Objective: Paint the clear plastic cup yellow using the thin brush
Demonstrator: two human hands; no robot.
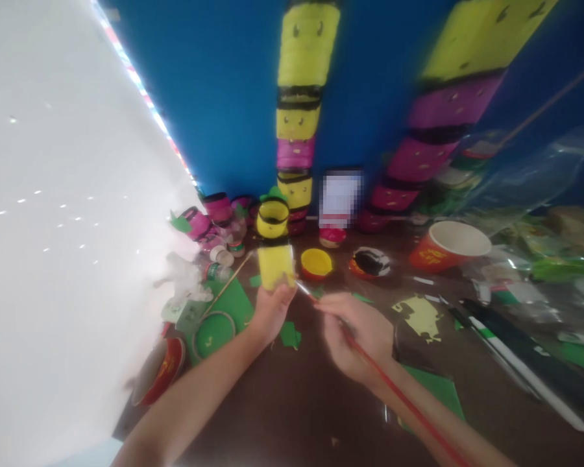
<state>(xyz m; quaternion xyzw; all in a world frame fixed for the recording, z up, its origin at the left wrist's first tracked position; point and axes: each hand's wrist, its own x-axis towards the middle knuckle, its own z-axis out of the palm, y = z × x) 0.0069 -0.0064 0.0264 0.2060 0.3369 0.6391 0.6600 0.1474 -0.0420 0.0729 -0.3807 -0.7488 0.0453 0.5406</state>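
My left hand is closed around the lower end of a yellow-painted cup with a black band at its top. In my right hand is a paintbrush with a long red handle. Its tip reaches close to the cup's lower right side; blur hides whether they touch. Just beyond my hands sit a small tub of yellow paint and a tub of black paint. Another yellow cup with a black rim and a green leaf shape stands behind the held one.
Stacks of painted yellow cups and magenta cups rise against the blue wall. To the right are a red paper cup, yellow paper scraps and a long black-and-white tool. A tape ring lies on green paper at left.
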